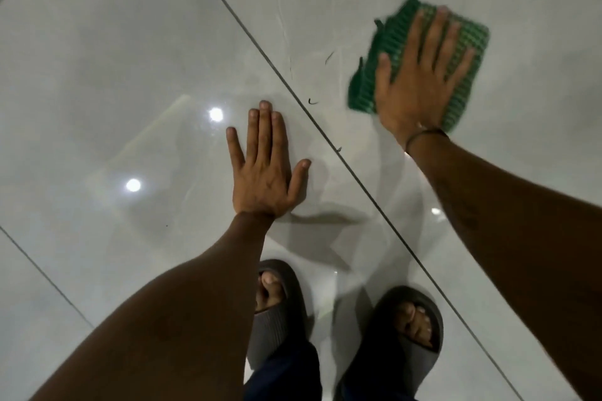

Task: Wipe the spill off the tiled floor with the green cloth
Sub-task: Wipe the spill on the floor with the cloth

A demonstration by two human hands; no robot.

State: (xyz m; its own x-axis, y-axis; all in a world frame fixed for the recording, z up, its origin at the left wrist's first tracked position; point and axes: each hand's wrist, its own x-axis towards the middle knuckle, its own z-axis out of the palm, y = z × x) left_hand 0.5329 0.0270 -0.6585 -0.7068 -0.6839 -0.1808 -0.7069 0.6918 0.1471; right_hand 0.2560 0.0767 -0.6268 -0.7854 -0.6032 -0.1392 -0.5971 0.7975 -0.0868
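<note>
the right hand [420,81] lies flat, fingers spread, pressing the green cloth [420,52] onto the tiled floor [97,42]. the left hand [264,169] rests open on the tile, gripping nothing. faint streaks and small dark specks [312,101] lie just beside the grout line [293,88]. judgement: wiping is under way; no distinct puddle shows, residue remains.

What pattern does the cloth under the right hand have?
The cloth is green with a fine lighter check or grid pattern, seen in the head view, somewhat motion-blurred.
</note>
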